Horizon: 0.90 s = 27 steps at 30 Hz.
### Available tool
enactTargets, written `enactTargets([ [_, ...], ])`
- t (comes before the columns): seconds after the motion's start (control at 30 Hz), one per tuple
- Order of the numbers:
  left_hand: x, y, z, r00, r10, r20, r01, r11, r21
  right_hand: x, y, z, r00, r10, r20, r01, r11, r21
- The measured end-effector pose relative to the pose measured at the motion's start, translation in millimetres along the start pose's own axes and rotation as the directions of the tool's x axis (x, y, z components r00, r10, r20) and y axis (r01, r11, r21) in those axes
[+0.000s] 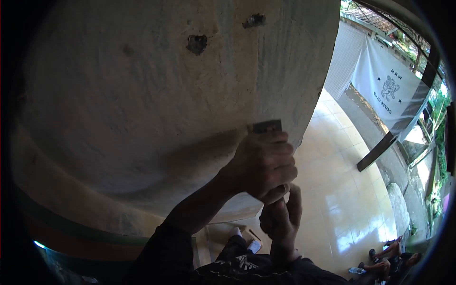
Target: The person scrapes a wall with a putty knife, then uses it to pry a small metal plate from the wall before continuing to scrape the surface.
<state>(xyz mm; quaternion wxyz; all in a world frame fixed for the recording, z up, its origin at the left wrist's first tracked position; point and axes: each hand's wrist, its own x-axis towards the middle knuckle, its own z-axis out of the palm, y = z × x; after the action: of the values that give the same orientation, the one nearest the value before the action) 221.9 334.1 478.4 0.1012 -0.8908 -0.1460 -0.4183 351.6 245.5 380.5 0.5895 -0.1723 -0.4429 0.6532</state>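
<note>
My left hand (266, 164) is closed around a tool with a flat, dark rectangular end, which looks like a scraper (267, 126). That end lies close to the worn, stained wall (190, 90); whether it touches cannot be made out. Just below, my right hand (282, 216) is closed, its fingers curled against the underside of the left. What it grips is hidden, possibly the lower end of the same tool. Higher on the wall are a dark chipped hole (196, 44) and a second hole (254, 20).
Glossy floor tiles (327, 190) stretch to the right of the wall. A white banner (387, 85) hangs beside a dark post (376, 151). At lower right a person (387, 261) sits near a plastic bottle (356, 270). A cardboard box (251, 235) is by my feet.
</note>
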Motion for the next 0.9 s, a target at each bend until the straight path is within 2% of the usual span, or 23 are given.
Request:
enactTargets([
  [0.1,-4,0,3,1.000,0.030,-0.007,-0.030,1.000,0.002,-1,6,-2,0.999,-0.045,0.013,0.045,0.999,-0.020],
  [0.17,-10,4,7,1.000,-0.027,0.003,0.027,0.999,0.019,-6,7,-6,1.000,0.008,0.016,-0.008,1.000,-0.022],
  [0.2,-8,1,9,0.997,-0.006,-0.073,0.006,1.000,-0.007,-5,8,-4,1.000,0.000,0.000,0.000,1.000,-0.021],
  [0.3,-3,-1,9,0.996,0.018,-0.092,-0.020,1.000,-0.022,-1,-5,0,0.999,0.021,-0.031,-0.021,1.000,0.024],
  [0.33,-6,1,9,0.996,0.011,-0.083,-0.014,0.999,-0.033,-3,0,-3,0.999,0.028,-0.043,-0.027,0.999,0.030],
  [0.4,-11,6,7,0.999,-0.031,0.019,0.030,0.998,0.052,-6,10,-11,0.999,0.014,0.040,-0.016,0.999,0.045],
  [0.5,-3,-1,2,1.000,0.019,-0.003,-0.019,0.999,0.028,-2,1,0,1.000,0.014,0.001,-0.014,0.996,0.085],
  [0.57,6,-4,-4,0.999,0.041,-0.020,-0.040,0.999,0.029,5,-6,6,1.000,0.006,-0.014,-0.006,0.999,0.043],
  [0.63,1,-2,1,0.997,0.068,-0.039,-0.068,0.997,0.023,3,-3,7,0.999,-0.046,0.011,0.045,0.999,0.016],
  [0.73,-7,-5,3,0.999,0.051,0.005,-0.051,0.998,0.034,2,0,-1,0.999,-0.032,0.028,0.032,0.999,0.012],
  [0.83,15,-8,-11,0.998,0.064,-0.009,-0.064,0.997,0.046,14,-15,11,1.000,-0.030,-0.007,0.030,0.999,0.026],
  [0.9,26,-10,-19,0.993,0.106,-0.043,-0.105,0.994,0.021,20,-23,18,0.998,-0.062,0.024,0.063,0.998,-0.017],
])
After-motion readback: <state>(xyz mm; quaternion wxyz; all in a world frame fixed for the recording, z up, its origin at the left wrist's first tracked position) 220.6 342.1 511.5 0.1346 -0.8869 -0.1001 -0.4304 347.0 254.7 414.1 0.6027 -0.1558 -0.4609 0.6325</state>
